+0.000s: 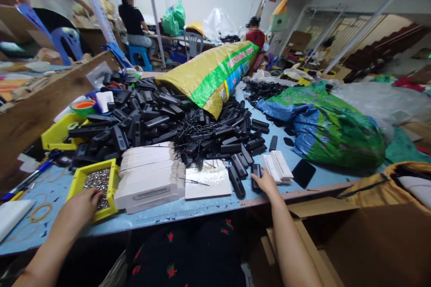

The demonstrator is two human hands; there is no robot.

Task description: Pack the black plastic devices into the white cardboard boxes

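My left hand [82, 210] reaches over the near rim of a yellow bin [115, 175] of small shiny metal pieces [98, 180], perhaps screws. Its fingertips are pinched together, and anything between them is hidden. On the right, my right hand [267, 183] has thumb and fingers around a black plastic case [256, 175] at the table's front edge. More black cases [236, 182] lie just left of it. Two small stacks of printed white paper [280, 166] sit right behind the hand. Between my hands are a large stack of white cards [151, 172] and a white block [208, 186] with thin black strips on it.
A big heap of black cases [158, 121] covers the blue table, with a yellow-green sack [205, 71] lying over it. A green-blue bag [336, 125] stands right. An open cardboard box [380, 237] is below the right edge. Several people sit or stand beyond.
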